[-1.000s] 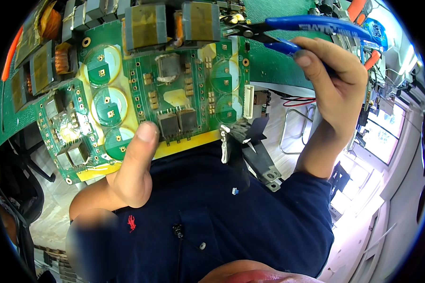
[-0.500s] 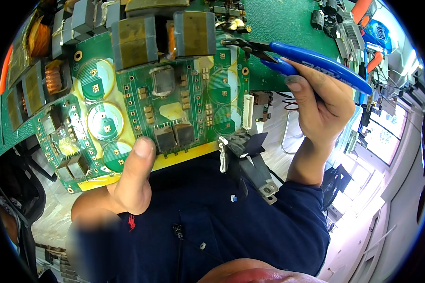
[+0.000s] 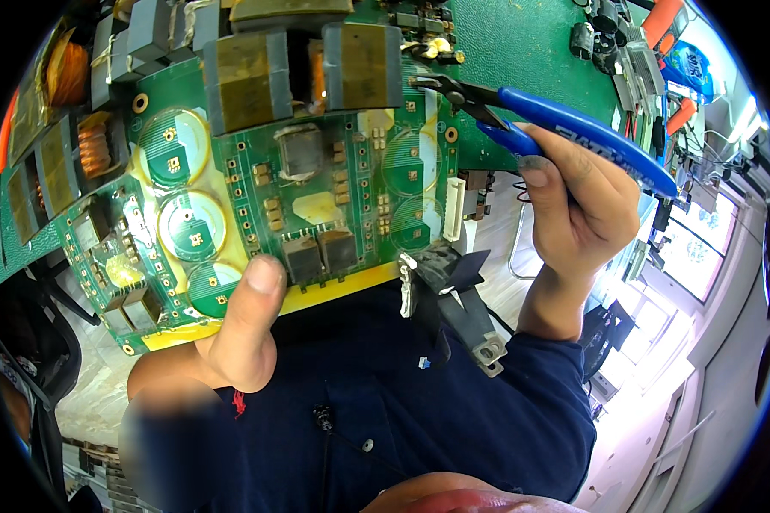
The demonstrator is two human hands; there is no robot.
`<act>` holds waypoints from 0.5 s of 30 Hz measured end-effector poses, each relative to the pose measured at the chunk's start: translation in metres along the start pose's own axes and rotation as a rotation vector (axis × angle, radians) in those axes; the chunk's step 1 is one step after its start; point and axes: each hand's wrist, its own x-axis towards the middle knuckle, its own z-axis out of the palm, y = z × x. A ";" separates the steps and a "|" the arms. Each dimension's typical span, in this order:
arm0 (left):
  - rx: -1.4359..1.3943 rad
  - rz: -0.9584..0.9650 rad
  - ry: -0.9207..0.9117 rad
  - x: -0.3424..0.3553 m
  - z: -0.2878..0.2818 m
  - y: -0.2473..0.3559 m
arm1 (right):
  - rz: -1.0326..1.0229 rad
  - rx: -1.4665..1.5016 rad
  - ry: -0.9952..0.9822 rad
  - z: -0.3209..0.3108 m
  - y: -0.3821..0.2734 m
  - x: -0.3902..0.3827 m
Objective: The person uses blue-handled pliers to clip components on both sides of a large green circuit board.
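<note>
My left hand [image 3: 239, 333] grips a large green circuit board [image 3: 316, 205] at its lower edge, thumb over the front and the other fingers hidden behind. The board carries bulky taped transformers [image 3: 245, 81] and copper coils [image 3: 94, 150] along its top and left, plus several round bare pads. My right hand [image 3: 582, 209] is closed on blue-handled cutters [image 3: 590, 145], whose dark jaws lie at the board’s upper right, beside a transformer; whether they touch a part I cannot tell. A dark metal bracket with white residue [image 3: 470, 321] hangs at the board’s lower right.
A green work mat [image 3: 522, 38] lies behind the board, with black cylindrical parts [image 3: 606, 30], orange-handled tools [image 3: 659, 21] and a blue packet [image 3: 689, 68] at the right. A metal-framed stool is partly visible below the mat, and a black chair [image 3: 21, 359] stands at the left.
Since a second ago, my right hand and the cutters have moved downward, the handles tilting more steeply. The board and my left thumb sit somewhat lower in the picture.
</note>
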 end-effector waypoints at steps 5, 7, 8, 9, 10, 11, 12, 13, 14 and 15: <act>0.242 0.138 0.031 0.003 0.000 0.003 | 0.023 0.024 0.006 0.009 -0.005 -0.001; 0.120 0.069 0.054 0.001 0.000 -0.002 | 0.053 0.066 0.010 0.010 -0.005 -0.002; 0.067 0.038 0.048 0.001 -0.001 -0.002 | 0.094 0.073 0.030 0.010 -0.005 -0.004; 0.015 0.007 0.042 0.000 -0.001 -0.002 | 0.135 0.079 0.048 0.009 -0.005 -0.006; 0.010 0.015 0.025 0.002 -0.002 -0.002 | 0.176 0.085 0.065 0.008 -0.005 -0.008; 0.004 0.015 0.019 0.002 -0.002 -0.002 | 0.231 0.080 0.070 0.006 -0.008 -0.008; -0.002 0.015 0.014 0.003 -0.002 -0.002 | 0.214 0.079 0.064 0.005 -0.007 -0.007; -0.009 0.006 0.018 0.002 -0.002 -0.002 | 0.198 0.076 0.060 0.004 -0.006 -0.007; 0.005 0.000 0.014 0.002 -0.003 -0.002 | 0.183 0.074 0.056 0.003 -0.006 -0.006; 0.018 -0.006 0.010 0.001 -0.003 -0.001 | 0.180 0.072 0.044 0.002 -0.006 -0.005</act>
